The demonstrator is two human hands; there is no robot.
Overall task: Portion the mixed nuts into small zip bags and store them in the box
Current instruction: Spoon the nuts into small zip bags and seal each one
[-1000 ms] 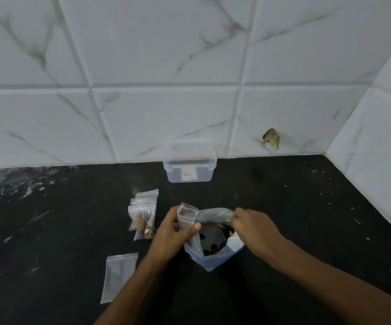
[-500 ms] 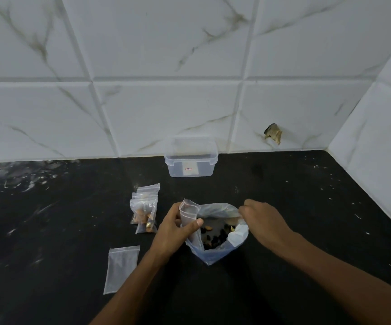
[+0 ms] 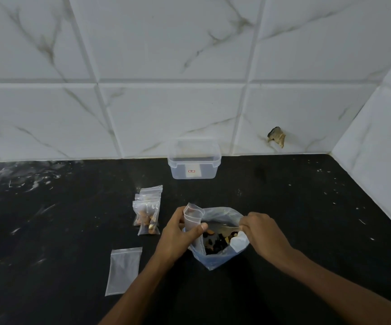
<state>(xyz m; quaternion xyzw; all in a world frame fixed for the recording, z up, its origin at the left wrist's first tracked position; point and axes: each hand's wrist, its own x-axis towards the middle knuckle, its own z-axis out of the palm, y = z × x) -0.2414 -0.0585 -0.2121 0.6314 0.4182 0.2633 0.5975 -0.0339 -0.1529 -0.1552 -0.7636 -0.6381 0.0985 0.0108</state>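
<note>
- So we're mid-portion here: the big bag of mixed nuts sits open on the black table, right in front of us, and there looks to be a fair bit left in it.
- Our left hand is pinching one small zip bag, thumb across its front, holding it upright right against the big bag's left rim. We can't see any nuts in it, so we'd guess it's not filled yet.
- Our right hand has its fingers curled on the big bag's right rim; whether it's also got nuts between them, we can't tell.
- Done so far: a little pile of filled bags just left of us. We count three, maybe, since they overlap.
- One empty flat bag lies nearer, to the left.
- One clear box at the back by the wall, open, with nothing visible inside, so none of the storing has happened yet by our reckoning.
</note>
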